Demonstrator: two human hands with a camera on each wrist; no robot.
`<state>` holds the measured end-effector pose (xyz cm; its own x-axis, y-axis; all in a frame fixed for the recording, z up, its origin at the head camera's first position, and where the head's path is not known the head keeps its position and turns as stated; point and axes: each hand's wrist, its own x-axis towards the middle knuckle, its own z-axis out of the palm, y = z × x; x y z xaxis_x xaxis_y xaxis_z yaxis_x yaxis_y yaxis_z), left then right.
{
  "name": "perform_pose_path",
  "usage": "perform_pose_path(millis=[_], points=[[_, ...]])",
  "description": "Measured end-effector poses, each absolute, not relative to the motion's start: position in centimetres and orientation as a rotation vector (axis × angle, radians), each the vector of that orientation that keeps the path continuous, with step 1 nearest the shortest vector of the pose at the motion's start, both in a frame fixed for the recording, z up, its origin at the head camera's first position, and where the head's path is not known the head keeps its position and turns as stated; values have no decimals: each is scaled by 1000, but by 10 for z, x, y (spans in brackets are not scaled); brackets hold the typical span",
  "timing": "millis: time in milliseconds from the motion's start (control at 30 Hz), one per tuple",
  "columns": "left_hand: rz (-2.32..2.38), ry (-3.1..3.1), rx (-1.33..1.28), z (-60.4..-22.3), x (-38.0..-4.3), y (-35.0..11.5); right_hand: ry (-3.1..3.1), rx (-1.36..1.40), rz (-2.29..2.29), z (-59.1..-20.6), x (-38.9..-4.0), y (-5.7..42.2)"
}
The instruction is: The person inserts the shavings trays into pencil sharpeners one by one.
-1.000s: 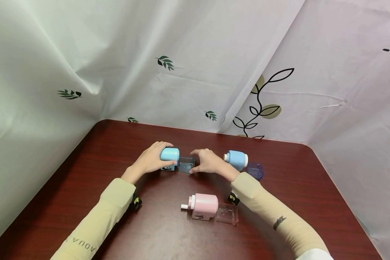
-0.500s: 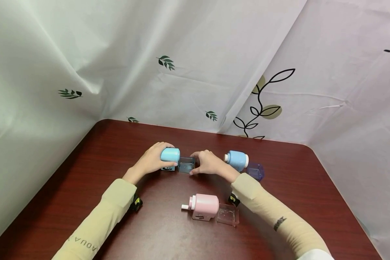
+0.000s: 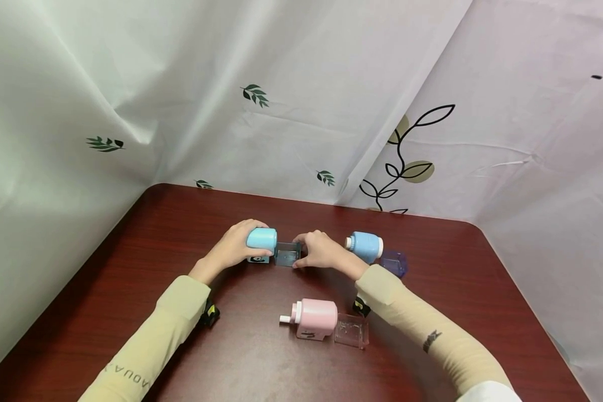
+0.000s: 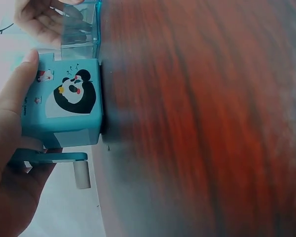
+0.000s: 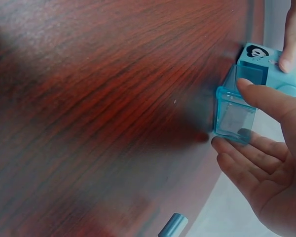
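A light-blue crank pencil sharpener [image 3: 262,239] lies near the table's far side, gripped by my left hand [image 3: 231,247]. The left wrist view shows its panda picture [image 4: 75,94] and grey crank knob [image 4: 82,175]. Against the sharpener's right end sits its see-through blue drawer [image 3: 287,255]. My right hand [image 3: 321,249] holds this drawer between thumb and fingers. In the right wrist view the thumb lies on one side of the drawer [image 5: 235,118] and the fingertips are at the other. How far the drawer goes into the body cannot be told.
Nearer me stands a pink crank sharpener [image 3: 317,319], its clear pink drawer [image 3: 350,331] at its right. A second blue sharpener [image 3: 365,247] and a purple drawer [image 3: 394,263] sit beyond my right forearm. White patterned curtains [image 3: 291,111] border the brown table [image 3: 241,357].
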<state>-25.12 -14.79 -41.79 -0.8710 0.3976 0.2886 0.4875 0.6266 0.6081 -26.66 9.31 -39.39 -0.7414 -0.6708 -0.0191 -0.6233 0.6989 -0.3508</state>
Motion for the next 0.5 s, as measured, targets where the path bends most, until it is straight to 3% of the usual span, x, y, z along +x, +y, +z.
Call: perform_pose_path(millis=[500], points=[[-1046, -2744, -717, -419, -252, -147, 2747, -1059, -495, -394, -268, 91]])
